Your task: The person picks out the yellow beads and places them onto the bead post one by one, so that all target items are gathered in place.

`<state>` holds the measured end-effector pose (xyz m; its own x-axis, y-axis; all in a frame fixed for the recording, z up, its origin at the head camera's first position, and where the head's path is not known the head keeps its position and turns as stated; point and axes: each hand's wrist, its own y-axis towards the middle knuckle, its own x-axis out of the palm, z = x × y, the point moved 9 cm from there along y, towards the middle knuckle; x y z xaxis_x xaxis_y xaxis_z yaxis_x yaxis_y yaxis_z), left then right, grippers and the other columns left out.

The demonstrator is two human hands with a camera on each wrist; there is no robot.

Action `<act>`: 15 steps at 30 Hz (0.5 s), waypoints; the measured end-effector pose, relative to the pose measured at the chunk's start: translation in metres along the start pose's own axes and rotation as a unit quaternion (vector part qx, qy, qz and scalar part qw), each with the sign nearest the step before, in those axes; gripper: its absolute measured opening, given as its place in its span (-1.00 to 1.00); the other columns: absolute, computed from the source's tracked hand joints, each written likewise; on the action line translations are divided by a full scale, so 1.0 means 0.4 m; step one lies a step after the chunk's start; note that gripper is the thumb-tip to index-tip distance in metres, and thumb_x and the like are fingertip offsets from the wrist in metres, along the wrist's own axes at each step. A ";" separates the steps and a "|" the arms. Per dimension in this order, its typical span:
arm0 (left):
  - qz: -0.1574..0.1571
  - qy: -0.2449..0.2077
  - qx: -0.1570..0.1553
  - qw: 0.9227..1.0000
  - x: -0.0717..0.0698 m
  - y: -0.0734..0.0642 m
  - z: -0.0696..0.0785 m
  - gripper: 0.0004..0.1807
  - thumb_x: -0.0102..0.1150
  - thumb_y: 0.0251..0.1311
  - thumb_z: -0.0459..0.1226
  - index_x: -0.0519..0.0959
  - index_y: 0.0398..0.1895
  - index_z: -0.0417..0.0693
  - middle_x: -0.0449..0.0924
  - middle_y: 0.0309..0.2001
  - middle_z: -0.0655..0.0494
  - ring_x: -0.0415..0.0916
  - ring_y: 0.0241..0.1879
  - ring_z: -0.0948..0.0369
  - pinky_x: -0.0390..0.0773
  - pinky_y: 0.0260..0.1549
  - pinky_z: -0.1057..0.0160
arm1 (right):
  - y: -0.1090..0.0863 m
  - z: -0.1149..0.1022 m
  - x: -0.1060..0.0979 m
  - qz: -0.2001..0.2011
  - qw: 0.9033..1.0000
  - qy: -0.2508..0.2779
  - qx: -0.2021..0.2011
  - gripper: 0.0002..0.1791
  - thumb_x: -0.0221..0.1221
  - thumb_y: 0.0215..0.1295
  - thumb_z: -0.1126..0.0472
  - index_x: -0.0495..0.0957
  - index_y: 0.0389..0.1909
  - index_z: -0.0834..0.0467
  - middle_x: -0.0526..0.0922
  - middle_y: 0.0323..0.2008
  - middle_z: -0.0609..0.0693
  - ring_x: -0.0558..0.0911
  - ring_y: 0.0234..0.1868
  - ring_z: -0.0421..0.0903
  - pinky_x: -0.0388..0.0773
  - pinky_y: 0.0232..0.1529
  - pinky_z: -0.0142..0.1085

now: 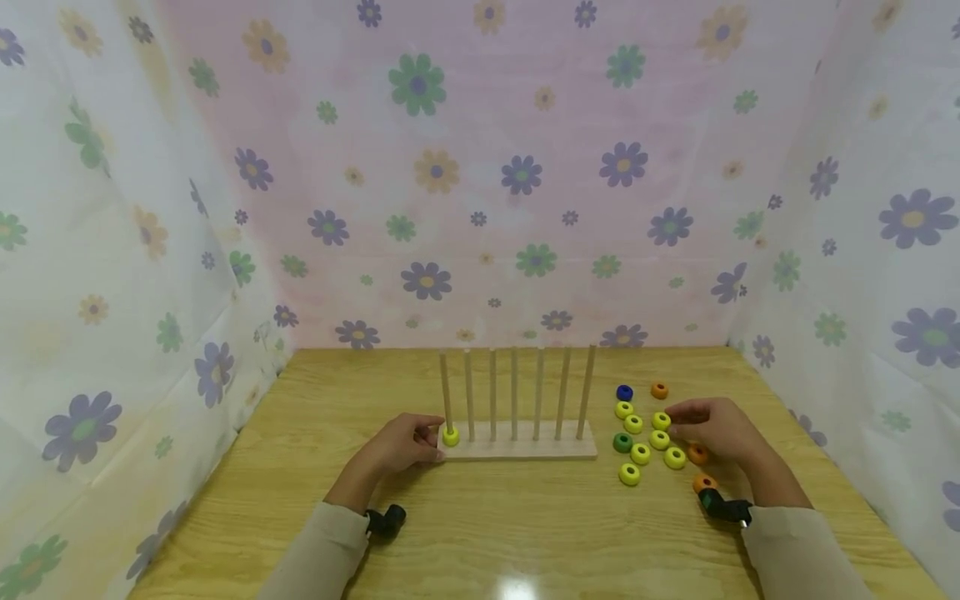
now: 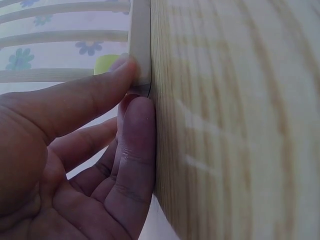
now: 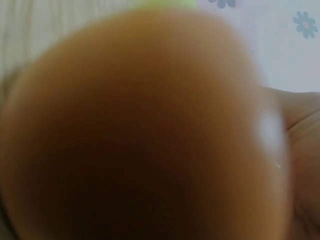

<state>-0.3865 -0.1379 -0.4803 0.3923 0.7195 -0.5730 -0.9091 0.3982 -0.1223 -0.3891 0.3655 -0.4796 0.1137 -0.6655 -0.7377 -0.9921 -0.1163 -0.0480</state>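
A pale wooden peg stand [image 1: 517, 451] carries a row of several upright rods. One yellow bead [image 1: 451, 436] sits around the base of its leftmost rod. My left hand [image 1: 401, 440] grips the stand's left end, thumb against the base [image 2: 141, 45] and fingers beneath the corner in the left wrist view. To the right of the stand, my right hand [image 1: 712, 429] pinches another yellow bead [image 1: 661, 421] between thumb and forefinger, among the loose beads. A blurred orange bead [image 3: 145, 125] fills most of the right wrist view and hides the fingertips there.
Several loose yellow beads [image 1: 640, 453] lie near the right hand, with a blue bead [image 1: 625, 392], a green bead [image 1: 622, 442] and orange beads [image 1: 659, 389] around them. The wooden table [image 1: 480, 517] meets flower-patterned cloth [image 1: 517, 242] at the back and sides.
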 end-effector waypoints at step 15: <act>0.001 -0.003 -0.003 1.000 -0.003 0.004 0.002 -0.28 0.47 0.22 -0.36 0.44 0.46 -0.21 0.59 -0.18 0.01 0.46 -0.27 0.17 0.51 -0.34 0.27 | 0.003 -0.014 0.005 0.009 1.000 -0.012 0.001 -0.53 0.39 0.35 0.04 0.67 0.18 0.21 0.69 0.08 0.25 0.67 0.05 0.18 0.68 -0.08 -0.03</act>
<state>-0.3882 -0.1378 -0.4792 0.3908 0.7241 -0.5682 -0.9110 0.3928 -0.1261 -0.3897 0.3599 -0.4773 0.0954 -0.6496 -0.7543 -0.9940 -0.1030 -0.0370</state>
